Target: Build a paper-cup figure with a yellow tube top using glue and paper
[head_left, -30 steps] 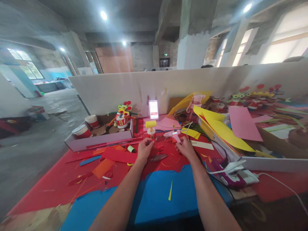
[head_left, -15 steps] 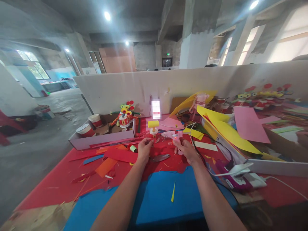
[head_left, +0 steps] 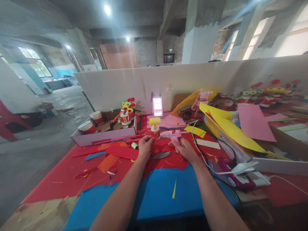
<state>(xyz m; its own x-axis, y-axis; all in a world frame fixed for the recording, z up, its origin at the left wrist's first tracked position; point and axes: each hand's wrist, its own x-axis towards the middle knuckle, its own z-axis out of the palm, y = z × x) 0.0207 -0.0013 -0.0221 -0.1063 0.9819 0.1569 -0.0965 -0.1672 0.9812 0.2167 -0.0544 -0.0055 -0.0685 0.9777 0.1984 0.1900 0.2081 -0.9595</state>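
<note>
My right hand (head_left: 185, 148) is wrapped round the grip of a pink glue gun (head_left: 171, 135), whose nozzle points left and whose small light glows red. My left hand (head_left: 145, 147) is closed in a pinch in front of the nozzle; what lies between its fingertips is too small to make out. Just beyond the two hands stands a paper figure (head_left: 155, 129) with a yellow roll (head_left: 154, 121) on top and dark folded-paper arms at its sides. Scissors (head_left: 161, 155) lie on the red surface between my hands. A pale green paper roll (head_left: 135, 146) is left of my left hand.
A low box (head_left: 106, 136) at left holds paper cups (head_left: 88, 127) and a finished-looking paper figure (head_left: 125, 118). Red and orange paper strips (head_left: 108, 164) lie left. Blue cloth (head_left: 163, 192) covers the near edge. Cables run to a purple power strip (head_left: 237, 178) at right.
The view has shifted slightly. My left hand has drawn a little away from the paper figure, its fingers still pinched. My right hand still holds the glue gun, nozzle leftward.
</note>
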